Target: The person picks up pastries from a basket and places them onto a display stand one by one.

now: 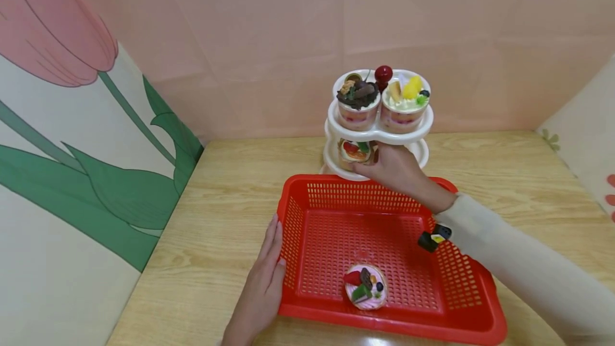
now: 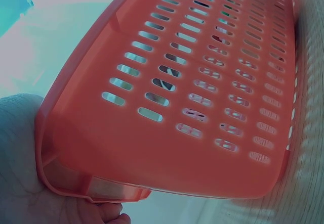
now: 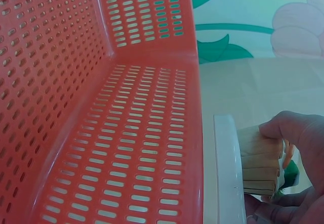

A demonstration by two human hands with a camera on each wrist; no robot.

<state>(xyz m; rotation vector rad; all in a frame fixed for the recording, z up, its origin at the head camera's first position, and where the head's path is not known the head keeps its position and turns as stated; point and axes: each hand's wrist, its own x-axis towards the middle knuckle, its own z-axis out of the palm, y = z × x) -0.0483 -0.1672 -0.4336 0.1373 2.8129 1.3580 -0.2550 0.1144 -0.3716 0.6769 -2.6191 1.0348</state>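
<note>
My right hand [image 1: 395, 167] reaches over the far rim of the basket and grips a fruit tart [image 1: 354, 152] on the lower tier of the white stand [image 1: 422, 152]. In the right wrist view, thumb and fingers hold the tart's pale fluted side [image 3: 259, 163] just above the tier's edge. My left hand [image 1: 261, 276] lies with straight fingers along the left wall of the red plastic basket [image 1: 293, 303]. A pink-cream tart [image 1: 366, 288] topped with fruit and chocolate sits inside the basket near its front.
On the stand's upper tier are a chocolate-topped dessert cup [image 1: 357, 103] and a fruit-topped cup [image 1: 405, 105], with red cherries [image 1: 383, 75] behind them. The stand is just beyond the basket on the wooden table [image 1: 216, 218], near the pink back wall [image 1: 269, 57].
</note>
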